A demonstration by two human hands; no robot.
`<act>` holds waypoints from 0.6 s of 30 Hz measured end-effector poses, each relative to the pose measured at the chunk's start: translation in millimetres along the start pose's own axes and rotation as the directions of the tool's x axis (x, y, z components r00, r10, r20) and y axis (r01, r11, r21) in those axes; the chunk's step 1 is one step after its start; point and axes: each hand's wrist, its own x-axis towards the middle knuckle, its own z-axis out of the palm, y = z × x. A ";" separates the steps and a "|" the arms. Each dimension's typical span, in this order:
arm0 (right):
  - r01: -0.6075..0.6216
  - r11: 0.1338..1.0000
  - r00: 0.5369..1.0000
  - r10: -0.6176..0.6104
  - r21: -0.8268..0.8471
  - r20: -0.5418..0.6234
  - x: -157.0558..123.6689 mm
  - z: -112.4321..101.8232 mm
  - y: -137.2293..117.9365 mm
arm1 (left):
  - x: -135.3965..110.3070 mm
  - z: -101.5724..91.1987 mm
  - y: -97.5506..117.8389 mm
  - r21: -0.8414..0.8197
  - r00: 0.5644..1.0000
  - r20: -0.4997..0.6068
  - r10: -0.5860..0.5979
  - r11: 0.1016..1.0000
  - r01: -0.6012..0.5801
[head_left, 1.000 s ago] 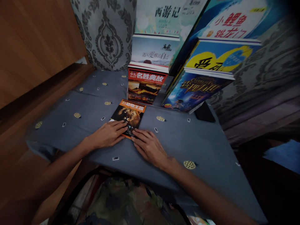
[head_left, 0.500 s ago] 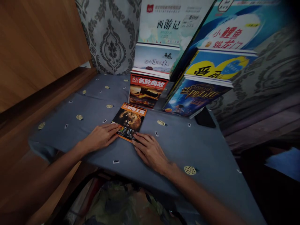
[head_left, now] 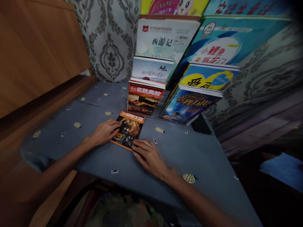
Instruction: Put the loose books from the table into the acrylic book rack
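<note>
A thin book with a lion on its black and orange cover lies closed and flat on the table. My left hand rests at the book's left edge, fingertips on the cover and fingers stretched out. At the lower right corner, my right hand lies with its fingers extended over the edge. Both hands touch the book without being wrapped round it. Just behind it stands a red-topped book with a castle-like wall on its cover.
Two stepped columns of books stand at the back, among them a blue book and a yellow and blue book. A dark flat object lies right of them. A patterned grey cloth covers the table. A wooden panel rises at left.
The view has tilted up, showing more books at the back. My left hand has moved up along the book's left edge. My right hand stays by the lower right corner.
</note>
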 end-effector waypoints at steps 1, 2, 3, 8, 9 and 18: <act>-0.008 1.000 1.000 0.008 -0.002 -0.006 0.7 0.4 0.8 | 4.9 1.6 -2.6 0.003 1.000 -0.007 -0.005 1.000 0.005; -0.013 1.000 1.000 0.013 -0.006 -0.011 1.4 0.9 1.6 | 10.3 3.4 -5.6 0.012 1.000 -0.011 -0.013 1.000 0.013; -0.016 1.000 1.000 0.016 -0.011 -0.013 2.1 1.4 2.5 | 16.0 5.5 -8.9 0.022 1.000 -0.014 -0.021 1.000 0.021; -0.054 0.998 0.999 0.054 -0.037 -0.011 6.5 3.1 7.5 | 46.8 17.6 -27.0 0.057 0.999 -0.029 -0.026 0.998 0.027; -0.069 0.997 0.998 0.068 -0.044 -0.009 8.0 3.1 9.0 | 52.7 19.8 -29.7 0.057 0.999 -0.038 -0.026 0.998 0.028; -0.243 0.965 0.969 0.245 -0.100 0.011 46.0 1.6 48.2 | 76.8 36.6 -29.8 0.094 0.987 -0.107 -0.124 0.987 0.134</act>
